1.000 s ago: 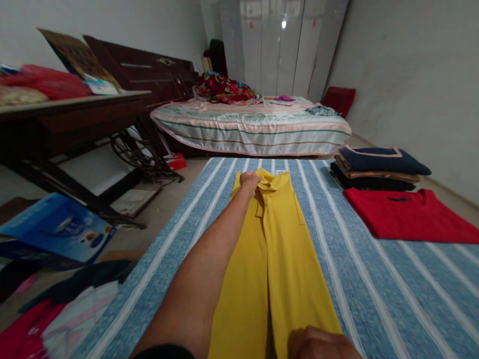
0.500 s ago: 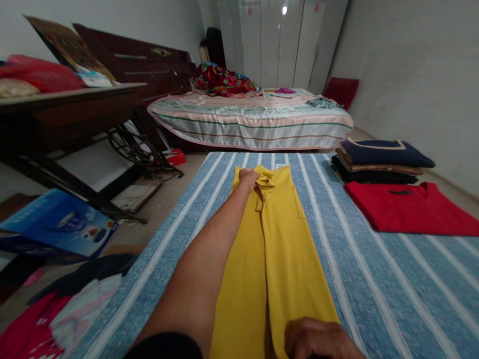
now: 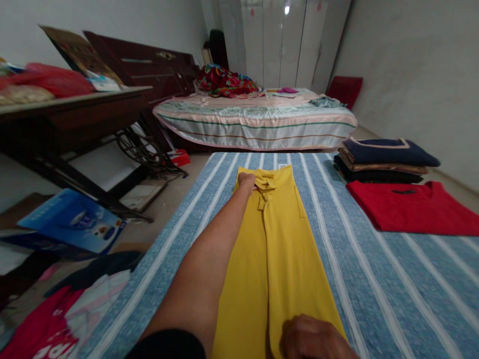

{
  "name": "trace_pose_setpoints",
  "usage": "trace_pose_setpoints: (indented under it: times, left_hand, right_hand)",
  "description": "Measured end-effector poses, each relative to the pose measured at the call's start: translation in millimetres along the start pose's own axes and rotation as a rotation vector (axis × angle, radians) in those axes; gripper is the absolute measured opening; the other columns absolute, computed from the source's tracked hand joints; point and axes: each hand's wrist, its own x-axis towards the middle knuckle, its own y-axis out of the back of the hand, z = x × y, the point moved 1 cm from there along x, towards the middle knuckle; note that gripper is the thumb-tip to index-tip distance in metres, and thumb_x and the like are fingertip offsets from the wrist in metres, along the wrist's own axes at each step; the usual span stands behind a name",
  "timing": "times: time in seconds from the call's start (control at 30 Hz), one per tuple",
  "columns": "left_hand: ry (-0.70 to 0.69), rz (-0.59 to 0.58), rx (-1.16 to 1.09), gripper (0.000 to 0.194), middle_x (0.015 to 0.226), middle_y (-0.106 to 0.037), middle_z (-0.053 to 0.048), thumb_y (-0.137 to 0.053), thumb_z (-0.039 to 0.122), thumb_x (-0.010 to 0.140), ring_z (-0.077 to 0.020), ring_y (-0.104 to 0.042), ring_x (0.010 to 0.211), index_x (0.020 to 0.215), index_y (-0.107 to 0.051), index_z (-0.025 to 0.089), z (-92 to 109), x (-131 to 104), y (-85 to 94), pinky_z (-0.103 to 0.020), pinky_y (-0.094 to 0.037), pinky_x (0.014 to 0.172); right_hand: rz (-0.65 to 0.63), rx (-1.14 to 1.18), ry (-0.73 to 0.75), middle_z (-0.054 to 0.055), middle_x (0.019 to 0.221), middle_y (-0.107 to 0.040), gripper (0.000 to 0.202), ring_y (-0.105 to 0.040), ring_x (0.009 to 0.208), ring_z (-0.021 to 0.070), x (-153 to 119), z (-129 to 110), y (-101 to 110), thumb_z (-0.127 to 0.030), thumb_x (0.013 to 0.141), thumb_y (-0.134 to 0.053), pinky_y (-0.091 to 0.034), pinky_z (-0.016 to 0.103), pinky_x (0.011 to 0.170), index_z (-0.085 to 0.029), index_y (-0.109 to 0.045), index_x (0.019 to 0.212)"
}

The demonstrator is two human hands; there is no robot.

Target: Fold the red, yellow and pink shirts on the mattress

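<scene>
A pair of yellow trousers (image 3: 295, 259) lies lengthwise on the blue and white striped bedspread (image 3: 194, 219), waist at the far end. At the left of the waist, my left hand (image 3: 247, 181) is closed on the cloth beside the bunched waist tie (image 3: 266, 180). My right hand (image 3: 314, 336) rests low on the near part of the trousers, its fingers curled against the fabric. The frame's bottom edge cuts off part of that hand and the trousers' lower end.
To the right sit a folded red top (image 3: 415, 207) and a stack of folded dark clothes (image 3: 389, 154). Another bed (image 3: 254, 122) stands beyond. A sewing-machine table (image 3: 75, 119), a blue box (image 3: 75, 222) and loose clothes (image 3: 93, 304) are at left.
The whole view has shifted slightly to the left. Both hands stay at about the same places on the trousers, and the bunched waist cloth has shifted a little.
</scene>
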Motion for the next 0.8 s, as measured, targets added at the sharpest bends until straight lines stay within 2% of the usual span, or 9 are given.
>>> trace_pose_setpoints:
  times: [0.1, 0.23, 0.37, 0.47, 0.53, 0.63, 0.8]
  left_hand:
    - [-0.02, 0.011, 0.076, 0.022, 0.075, -0.066, -0.007, -0.065, 0.01, 0.07, -0.014, -0.064, 0.061, 0.09, -0.056, 0.012, 4.7, -9.5, 9.1, -0.025, -0.053, 0.057]
    - [-0.013, -0.048, 0.233, 0.017, 0.067, -0.062, -0.002, -0.064, 0.018, 0.073, -0.0102, -0.059, 0.054, 0.087, -0.056, 0.014, 5.2, -39.4, 27.3, -0.023, -0.051, 0.055]
    - [0.057, -0.241, 0.401, 0.01, 0.055, -0.057, 0.001, -0.063, 0.02, 0.074, -0.0077, -0.054, 0.044, 0.075, -0.056, 0.013, -7.6, -87.5, 47.1, -0.021, -0.049, 0.05]
    - [0.104, -0.399, 0.512, 0.014, 0.051, -0.057, 0.0, -0.063, 0.021, 0.074, -0.0098, -0.056, 0.043, 0.066, -0.056, 0.012, -20.8, -125.0, 59.6, -0.021, -0.049, 0.046]
    - [0.102, -0.46, 0.569, 0.018, 0.051, -0.059, -0.001, -0.063, 0.023, 0.074, -0.0107, -0.058, 0.044, 0.062, -0.055, 0.012, -27.9, -144.5, 64.6, -0.021, -0.049, 0.046]
    - [0.06, -0.479, 0.636, 0.019, 0.054, -0.06, -0.002, -0.061, 0.023, 0.076, -0.01, -0.058, 0.045, 0.061, -0.055, 0.012, -35.2, -161.2, 65.4, -0.021, -0.049, 0.047]
    - [-0.064, -0.422, 0.785, 0.012, 0.052, -0.06, -0.003, -0.06, 0.018, 0.074, -0.0115, -0.058, 0.045, 0.064, -0.058, 0.012, -43.6, -167.1, 60.4, -0.022, -0.048, 0.049]
  right_hand:
    - [0.031, -0.044, -0.013, 0.004, 0.069, -0.062, 0.034, -0.058, 0.067, 0.0131, 3.8, -9.3, 2.0, -0.042, 0.09, -0.046, -0.042, 0.023, 0.06, -0.02, -0.055, 0.067]
    - [0.015, -0.003, -0.172, 0.005, 0.07, -0.06, 0.022, -0.056, 0.067, 0.0136, 6.2, -32.5, 11.1, -0.032, 0.085, -0.05, -0.04, 0.024, 0.06, -0.018, -0.058, 0.071]
    - [-0.003, -0.006, -0.278, 0.005, 0.072, -0.06, 0.019, -0.056, 0.07, 0.0147, 6.2, -48.7, 16.7, -0.028, 0.084, -0.049, -0.041, 0.026, 0.065, -0.017, -0.06, 0.072]
    - [-0.007, -0.046, -0.306, 0.004, 0.073, -0.059, 0.018, -0.056, 0.071, 0.0148, 4.9, -52.3, 15.7, -0.027, 0.083, -0.049, -0.04, 0.026, 0.066, -0.016, -0.059, 0.072]
    - [-0.015, -0.072, -0.304, 0.003, 0.072, -0.058, 0.017, -0.055, 0.071, 0.0145, 4.3, -53.6, 14.6, -0.025, 0.082, -0.049, -0.039, 0.025, 0.065, -0.016, -0.058, 0.071]
    - [-0.038, -0.128, -0.292, 0.001, 0.07, -0.055, 0.013, -0.053, 0.069, 0.0135, 4.3, -56.7, 13.5, -0.02, 0.08, -0.048, -0.037, 0.024, 0.063, -0.017, -0.057, 0.071]
    - [-0.09, -0.253, -0.272, 0.0, 0.072, -0.054, 0.01, -0.053, 0.071, 0.0132, 4.4, -62.9, 9.9, -0.014, 0.078, -0.048, -0.036, 0.024, 0.065, -0.017, -0.056, 0.073]
